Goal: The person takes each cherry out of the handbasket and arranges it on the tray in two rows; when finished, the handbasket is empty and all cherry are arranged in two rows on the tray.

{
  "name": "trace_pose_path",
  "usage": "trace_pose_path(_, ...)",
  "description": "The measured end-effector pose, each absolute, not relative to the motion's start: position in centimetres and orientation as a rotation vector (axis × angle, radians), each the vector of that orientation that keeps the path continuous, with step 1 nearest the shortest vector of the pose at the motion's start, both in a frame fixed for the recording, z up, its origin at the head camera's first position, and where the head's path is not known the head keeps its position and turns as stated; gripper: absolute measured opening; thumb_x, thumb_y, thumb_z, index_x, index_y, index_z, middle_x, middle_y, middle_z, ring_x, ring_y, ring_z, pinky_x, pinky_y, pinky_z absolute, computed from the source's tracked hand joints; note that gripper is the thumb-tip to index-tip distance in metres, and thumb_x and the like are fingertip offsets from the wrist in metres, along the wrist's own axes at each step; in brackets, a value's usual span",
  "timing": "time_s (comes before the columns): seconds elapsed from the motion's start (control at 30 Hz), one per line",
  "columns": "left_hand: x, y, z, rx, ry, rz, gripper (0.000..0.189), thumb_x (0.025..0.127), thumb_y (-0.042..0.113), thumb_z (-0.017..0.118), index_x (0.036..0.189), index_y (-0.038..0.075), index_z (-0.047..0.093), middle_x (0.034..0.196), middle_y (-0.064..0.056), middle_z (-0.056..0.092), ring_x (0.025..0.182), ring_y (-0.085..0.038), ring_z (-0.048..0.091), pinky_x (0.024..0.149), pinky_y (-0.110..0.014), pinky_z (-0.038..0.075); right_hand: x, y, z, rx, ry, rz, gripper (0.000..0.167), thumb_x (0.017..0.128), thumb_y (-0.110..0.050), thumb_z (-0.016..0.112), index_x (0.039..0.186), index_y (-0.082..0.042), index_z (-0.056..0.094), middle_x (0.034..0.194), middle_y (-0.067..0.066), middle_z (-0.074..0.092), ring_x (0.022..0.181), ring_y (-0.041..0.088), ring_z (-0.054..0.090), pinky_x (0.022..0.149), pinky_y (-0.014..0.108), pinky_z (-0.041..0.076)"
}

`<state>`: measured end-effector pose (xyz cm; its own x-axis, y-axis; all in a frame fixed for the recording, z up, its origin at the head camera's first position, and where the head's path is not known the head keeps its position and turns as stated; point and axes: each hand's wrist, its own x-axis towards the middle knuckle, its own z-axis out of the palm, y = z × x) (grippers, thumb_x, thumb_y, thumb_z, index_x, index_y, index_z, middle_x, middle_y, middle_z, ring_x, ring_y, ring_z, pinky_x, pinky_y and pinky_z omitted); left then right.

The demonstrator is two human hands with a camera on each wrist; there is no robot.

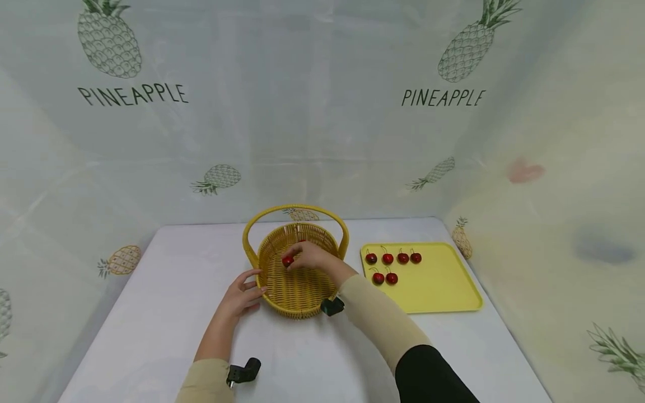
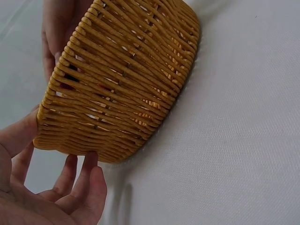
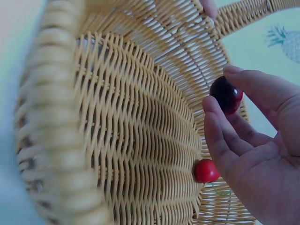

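A yellow woven basket [image 1: 297,302] with a tall arched handle stands on the table. Thumb and fingers of my left hand [image 1: 241,296] hold its left side; in the left wrist view they bend about the rim and outer wall of the basket [image 2: 122,79]. Over the basket's inside, my right hand [image 1: 312,257] pinches a dark red cherry [image 3: 226,95] between thumb and fingertips. Below that hand, a second, brighter red cherry [image 3: 206,171] with a green stem lies in the basket against the far wall, mostly hidden in the head view.
Right of the basket lies a yellow tray [image 1: 443,285] with several stemmed cherries [image 1: 387,258] in two rows at its left end. My right forearm [image 1: 378,319] passes over the tray's near left corner. A pineapple-printed curtain [image 1: 312,129] hangs behind the white table [image 1: 191,268].
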<state>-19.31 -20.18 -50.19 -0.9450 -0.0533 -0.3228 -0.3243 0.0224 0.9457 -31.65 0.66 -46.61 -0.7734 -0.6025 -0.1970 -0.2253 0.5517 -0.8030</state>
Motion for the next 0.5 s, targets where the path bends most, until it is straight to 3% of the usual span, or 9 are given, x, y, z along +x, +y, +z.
trace_pose_path(0.5,-19.4,-20.2,-50.2,-0.402,2.1,2.017,0.059,0.092,0.004,0.066,0.145,0.009,0.042,0.14,-0.029,0.041,0.104,-0.028,0.059,0.088,-0.054,0.047,-29.7,3.0,-45.0,-0.721,2.316,-1.102,0.029,0.084,-0.01,0.078,0.112,-0.014,0.073,0.112,-0.003,0.066,0.107,0.017,0.057,0.085,0.029,0.048)
